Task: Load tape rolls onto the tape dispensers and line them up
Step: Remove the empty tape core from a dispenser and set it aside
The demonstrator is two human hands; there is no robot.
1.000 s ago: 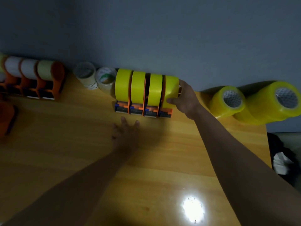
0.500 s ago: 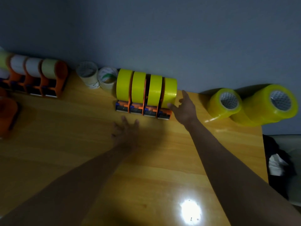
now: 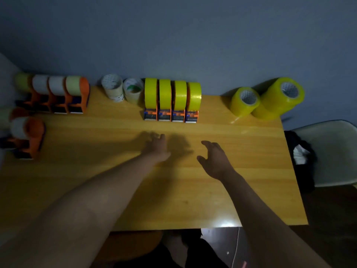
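Several orange tape dispensers loaded with yellow tape rolls (image 3: 172, 97) stand side by side in a row at the back of the wooden table (image 3: 135, 190). My left hand (image 3: 157, 147) lies flat on the table in front of that row, fingers straight. My right hand (image 3: 215, 158) hovers over the table to its right, fingers relaxed and spread, holding nothing. Both hands are well short of the row. A second row of orange dispensers with pale rolls (image 3: 58, 93) stands at the back left.
Two loose pale tape rolls (image 3: 123, 90) stand between the rows. Stacked yellow rolls (image 3: 270, 98) lie at the back right corner. Another loaded orange dispenser (image 3: 27, 135) sits at the left edge. A pale chair (image 3: 332, 151) stands right of the table.
My right hand let go of the rightmost yellow roll and drew back towards me. My left hand stayed on the table. The view widened and tilted down.
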